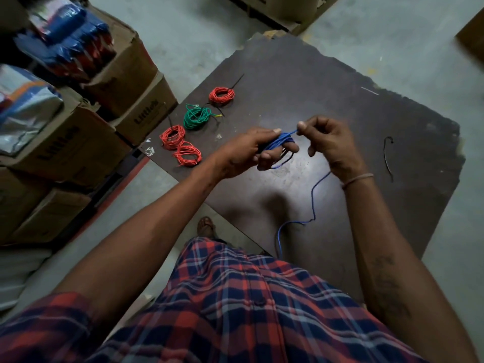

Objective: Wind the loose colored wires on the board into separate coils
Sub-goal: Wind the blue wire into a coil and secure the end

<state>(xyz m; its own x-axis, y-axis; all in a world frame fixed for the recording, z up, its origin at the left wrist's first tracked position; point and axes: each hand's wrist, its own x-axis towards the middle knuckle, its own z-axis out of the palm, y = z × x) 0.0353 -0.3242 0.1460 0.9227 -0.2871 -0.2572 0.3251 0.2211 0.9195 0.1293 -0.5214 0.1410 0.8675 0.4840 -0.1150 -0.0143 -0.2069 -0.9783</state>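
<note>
On the board (327, 100): three red coils and one green coil, wound and laid in a loose row near the left edge.
Red coils: one far (221, 95), two near (172, 137) and (188, 154), the near pair touching or almost so.
Green coil (196, 117): between the far red one and the near pair, looser than the reds, a yellow-tipped end sticking out.
In hand: blue wire (280, 141), partly wound round the fingers of the left hand (251, 153), held above the middle of the board.
Left grip: fingers curled through the blue loops, thumb pressed on top.
Right grip: right hand (330, 142) pinching the blue strand between thumb and forefinger just beside the bundle, other fingers loosely bent.
Blue tail (313, 197): trailing from under the right wrist toward the near edge of the board, wavy, ending close to the checked shirt (262, 310).
Long axis of blue tail: roughly far-to-near, free end pointing toward the body.
Black wire (387, 158): loose on the right side, lying far-to-near, hooked at its far end, not yet wound.
Progress, as judged: four coils done, blue about half wound, black left.
Beside the board: cardboard boxes (125, 82) stacked at left.
</note>
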